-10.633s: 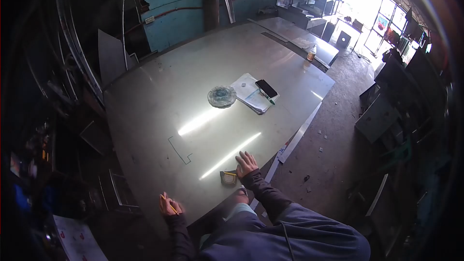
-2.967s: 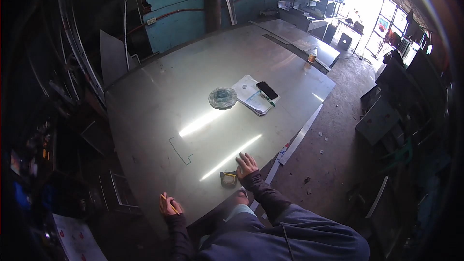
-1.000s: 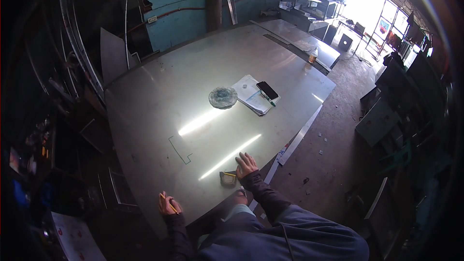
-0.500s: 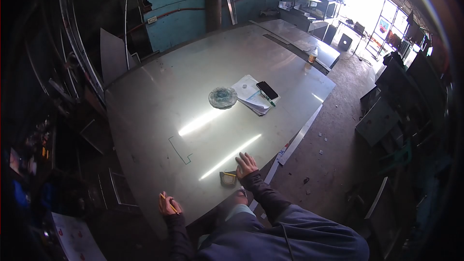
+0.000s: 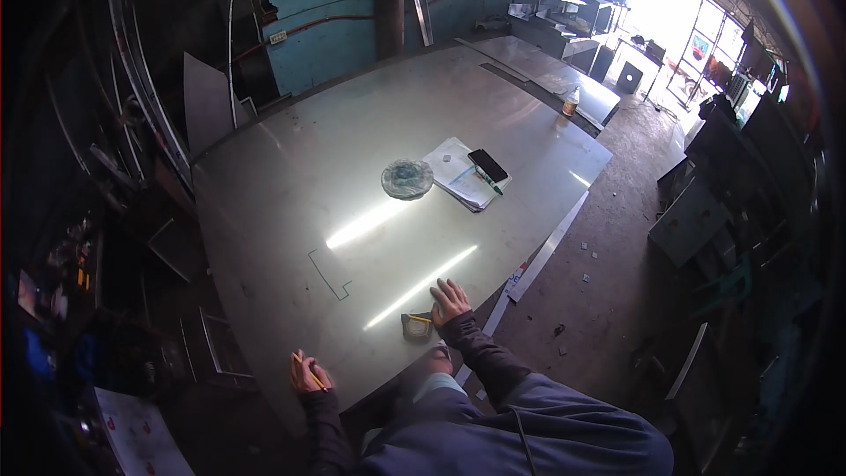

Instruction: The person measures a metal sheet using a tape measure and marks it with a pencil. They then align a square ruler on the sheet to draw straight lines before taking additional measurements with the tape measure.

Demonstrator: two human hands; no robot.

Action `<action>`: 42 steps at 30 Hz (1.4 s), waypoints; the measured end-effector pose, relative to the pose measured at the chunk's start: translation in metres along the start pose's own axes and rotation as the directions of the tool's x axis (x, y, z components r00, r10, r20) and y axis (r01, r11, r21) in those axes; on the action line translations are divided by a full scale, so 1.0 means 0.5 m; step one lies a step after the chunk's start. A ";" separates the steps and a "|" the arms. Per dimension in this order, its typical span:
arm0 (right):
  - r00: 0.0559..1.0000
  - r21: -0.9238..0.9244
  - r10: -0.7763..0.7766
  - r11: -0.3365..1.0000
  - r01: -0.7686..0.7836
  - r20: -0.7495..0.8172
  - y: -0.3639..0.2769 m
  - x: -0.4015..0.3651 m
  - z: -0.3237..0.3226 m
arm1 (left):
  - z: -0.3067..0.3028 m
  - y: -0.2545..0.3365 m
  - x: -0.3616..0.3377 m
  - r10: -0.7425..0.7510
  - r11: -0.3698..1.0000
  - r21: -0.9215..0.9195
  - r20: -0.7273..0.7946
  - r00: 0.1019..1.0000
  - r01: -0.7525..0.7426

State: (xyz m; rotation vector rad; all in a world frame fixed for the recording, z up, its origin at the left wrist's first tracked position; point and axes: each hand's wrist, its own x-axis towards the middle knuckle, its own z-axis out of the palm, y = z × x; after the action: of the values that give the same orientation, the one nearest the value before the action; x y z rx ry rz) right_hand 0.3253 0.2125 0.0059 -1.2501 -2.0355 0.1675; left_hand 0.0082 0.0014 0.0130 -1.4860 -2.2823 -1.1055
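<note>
My left hand (image 5: 308, 374) is closed around a yellow-orange pencil (image 5: 320, 383) at the near left edge of a large shiny metal sheet (image 5: 282, 185). On the near edge of the sheet rests my right hand (image 5: 450, 300), its fingers spread. Just left of that hand lies a tape measure (image 5: 416, 327) with a yellow blade showing. Between and beyond my hands, a thin dark green angular line (image 5: 330, 280) is drawn on the metal.
Farther up the sheet are a plastic-wrapped round bundle (image 5: 407, 179), a stack of papers (image 5: 460, 187), a phone (image 5: 487, 165) and a green marker (image 5: 488, 180). A bottle (image 5: 571, 101) stands at the far right. Metal strips (image 5: 548, 247) lie below the right edge.
</note>
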 end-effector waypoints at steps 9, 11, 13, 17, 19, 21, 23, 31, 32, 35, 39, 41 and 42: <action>1.000 -0.010 0.000 1.000 0.000 0.003 -0.009 0.006 -0.008 | 0.066 -0.116 -0.036 -0.136 0.933 -0.348 -0.104 0.985 0.092; 1.000 -0.014 -0.007 1.000 0.007 0.007 -0.007 0.004 -0.009 | 0.068 -0.162 -0.041 -0.144 0.902 -0.425 -0.138 0.980 0.072; 1.000 -0.015 -0.018 1.000 0.017 -0.015 -0.008 0.006 -0.011 | 0.049 -0.178 -0.049 -0.411 0.708 -0.670 -0.131 0.902 0.225; 0.999 -0.051 -0.048 0.998 0.047 -0.017 -0.006 0.007 -0.004 | -0.102 -0.078 0.008 -0.619 0.477 -0.761 0.065 0.783 0.440; 0.996 -0.082 -0.091 0.992 0.092 0.012 0.021 0.012 0.004 | -0.151 -0.076 0.012 -0.663 0.396 -0.802 0.087 0.744 0.447; 0.992 -0.085 -0.113 0.989 0.117 0.056 0.041 0.002 0.009 | -0.175 -0.139 -0.027 -0.655 0.323 -0.796 0.203 0.728 0.512; 0.992 -0.056 -0.091 0.994 0.096 0.083 0.010 0.011 -0.011 | -0.269 -0.091 -0.006 -0.663 0.044 -0.811 0.414 0.624 0.584; 0.984 -0.081 -0.114 0.989 0.126 0.138 0.049 0.009 0.005 | -0.329 -0.049 -0.065 -0.652 0.472 -0.693 0.141 0.745 0.544; 0.983 -0.080 -0.119 0.988 0.131 0.143 0.049 0.010 0.006 | -0.323 -0.040 -0.073 -0.657 0.469 -0.694 0.140 0.741 0.547; 0.982 -0.096 -0.110 0.987 0.125 0.153 0.049 0.011 0.002 | -0.308 -0.034 -0.108 -0.731 0.543 -0.506 0.108 0.674 0.670; 0.982 -0.079 -0.117 0.988 0.130 0.151 0.046 0.010 0.000 | -0.299 -0.026 -0.146 -0.620 0.732 -0.223 0.170 0.766 0.643; 0.982 -0.080 -0.124 0.987 0.137 0.144 0.049 0.014 0.002 | -0.282 -0.023 -0.149 -0.622 0.749 -0.198 0.122 0.774 0.633; 0.981 -0.076 -0.123 0.988 0.135 0.152 0.049 0.013 0.001 | -0.274 -0.024 -0.153 -0.623 0.762 -0.167 0.074 0.778 0.626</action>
State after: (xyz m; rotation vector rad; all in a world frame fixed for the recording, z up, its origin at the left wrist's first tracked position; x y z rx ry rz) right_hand 0.3411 0.2306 -0.0023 -1.1825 -2.2654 0.1148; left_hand 0.0039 -0.1481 0.0626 -0.7522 -2.8473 -1.4985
